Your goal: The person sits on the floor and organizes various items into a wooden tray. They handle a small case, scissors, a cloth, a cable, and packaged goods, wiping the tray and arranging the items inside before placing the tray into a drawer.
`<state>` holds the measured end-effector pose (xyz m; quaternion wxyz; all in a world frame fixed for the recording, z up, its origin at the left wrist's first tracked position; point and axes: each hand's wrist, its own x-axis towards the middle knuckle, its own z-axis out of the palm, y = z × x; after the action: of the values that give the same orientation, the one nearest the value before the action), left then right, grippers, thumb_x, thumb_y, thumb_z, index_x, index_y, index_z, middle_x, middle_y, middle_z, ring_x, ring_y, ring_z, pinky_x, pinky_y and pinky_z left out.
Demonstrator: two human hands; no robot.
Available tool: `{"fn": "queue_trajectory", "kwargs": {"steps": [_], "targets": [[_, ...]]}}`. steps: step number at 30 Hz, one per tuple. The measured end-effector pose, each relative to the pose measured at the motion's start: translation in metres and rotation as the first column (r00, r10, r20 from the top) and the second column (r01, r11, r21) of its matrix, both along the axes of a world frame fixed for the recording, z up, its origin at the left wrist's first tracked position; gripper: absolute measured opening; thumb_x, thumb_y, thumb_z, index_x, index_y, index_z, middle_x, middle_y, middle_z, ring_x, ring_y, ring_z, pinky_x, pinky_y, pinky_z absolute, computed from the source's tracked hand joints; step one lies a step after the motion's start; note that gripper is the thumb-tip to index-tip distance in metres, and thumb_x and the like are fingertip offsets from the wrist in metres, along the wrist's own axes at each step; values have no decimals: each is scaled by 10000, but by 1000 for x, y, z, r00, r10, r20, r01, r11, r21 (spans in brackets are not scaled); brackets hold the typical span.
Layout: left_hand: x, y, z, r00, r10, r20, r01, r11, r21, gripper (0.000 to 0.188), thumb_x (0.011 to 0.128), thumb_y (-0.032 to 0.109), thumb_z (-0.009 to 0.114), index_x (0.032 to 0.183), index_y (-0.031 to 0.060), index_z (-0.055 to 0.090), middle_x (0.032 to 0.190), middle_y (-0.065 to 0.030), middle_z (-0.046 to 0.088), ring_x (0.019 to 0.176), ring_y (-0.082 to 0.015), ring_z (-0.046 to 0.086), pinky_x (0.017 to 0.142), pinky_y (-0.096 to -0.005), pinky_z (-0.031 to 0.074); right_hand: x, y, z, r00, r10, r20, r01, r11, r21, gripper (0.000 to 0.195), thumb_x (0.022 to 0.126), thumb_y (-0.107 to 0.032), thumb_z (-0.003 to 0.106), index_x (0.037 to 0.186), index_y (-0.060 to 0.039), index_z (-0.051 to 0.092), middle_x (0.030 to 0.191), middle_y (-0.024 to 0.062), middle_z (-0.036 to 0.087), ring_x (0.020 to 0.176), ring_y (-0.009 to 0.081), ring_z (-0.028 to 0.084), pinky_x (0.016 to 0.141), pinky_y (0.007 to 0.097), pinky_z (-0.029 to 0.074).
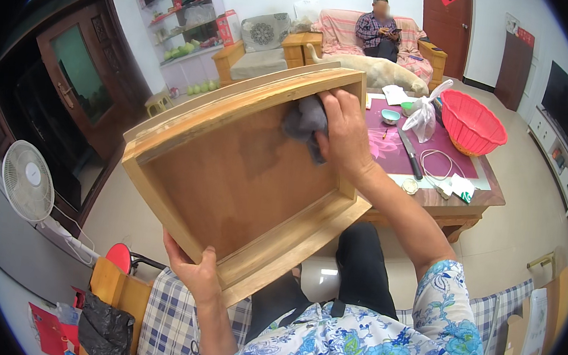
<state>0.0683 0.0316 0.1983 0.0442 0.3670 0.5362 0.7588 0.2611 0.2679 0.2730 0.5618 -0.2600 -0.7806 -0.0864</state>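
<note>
A wooden drawer point(245, 164) is held up tilted before me, its brown inner panel facing me. My left hand point(196, 271) grips its lower left edge, thumb over the rim and the other fingers mostly hidden behind. Inside the far right corner, my right hand point(345, 127) holds a dark grey cloth point(308, 119) against the drawer. A darker, damp-looking patch shows on the panel to the left of the cloth.
A low table point(488, 186) beyond carries a kitchen knife point(409, 150), a pink plastic basket point(473, 120), a plastic bag point(422, 118) and a white cable point(433, 159). A dog point(372, 70) stands behind it; a person point(378, 29) sits on the sofa. A fan point(28, 180) stands left.
</note>
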Motion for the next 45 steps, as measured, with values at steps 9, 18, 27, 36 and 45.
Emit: {"fn": "queue_trajectory", "kwargs": {"steps": [9, 18, 27, 36, 45], "targets": [[6, 5, 5, 999, -32, 16, 33, 999, -22, 784, 701, -110, 543, 1448, 18, 344, 1382, -119, 453, 1285, -239, 451, 1100, -358, 327, -31, -28, -39, 865, 302, 400, -458, 802, 384, 335, 751, -185, 634, 1085, -209, 620, 1291, 96, 534, 1197, 310, 509, 961, 500, 441], [5, -2, 10, 998, -17, 60, 14, 999, 44, 732, 682, -65, 550, 1395, 0, 395, 1286, -106, 501, 1169, -216, 516, 1029, -330, 382, 7, 43, 20, 985, -39, 169, -46, 880, 472, 246, 747, -140, 622, 991, -153, 651, 1040, 65, 543, 973, 253, 553, 872, 404, 477], [4, 1, 2, 1000, 4, -13, -4, 1000, -7, 826, 680, -107, 538, 1468, 17, 324, 1407, -135, 441, 1308, -247, 437, 1110, -362, 318, 15, 17, -47, 912, -287, 292, 193, 930, 312, 554, 776, -82, 582, 1318, -181, 530, 1316, 129, 504, 1070, 317, 527, 937, 451, 446], [2, 0, -4, 1000, -26, -11, 26, 1000, -12, 818, 685, -124, 532, 1464, 14, 328, 1409, -129, 437, 1302, -244, 446, 1094, -364, 348, 37, -36, -117, 786, 384, 484, -124, 865, -486, 422, 724, -31, 605, 1135, -119, 645, 1175, 113, 591, 1008, 299, 590, 855, 400, 489], [15, 10, -11, 996, -53, -71, 47, 995, -93, 798, 697, -145, 542, 1451, 45, 366, 1324, -99, 480, 1167, -201, 522, 971, -321, 459, 16, -118, 63, 900, 380, 213, -432, 844, 318, 397, 720, -160, 688, 1114, -200, 652, 1187, 92, 568, 903, 236, 602, 750, 369, 531]]}}
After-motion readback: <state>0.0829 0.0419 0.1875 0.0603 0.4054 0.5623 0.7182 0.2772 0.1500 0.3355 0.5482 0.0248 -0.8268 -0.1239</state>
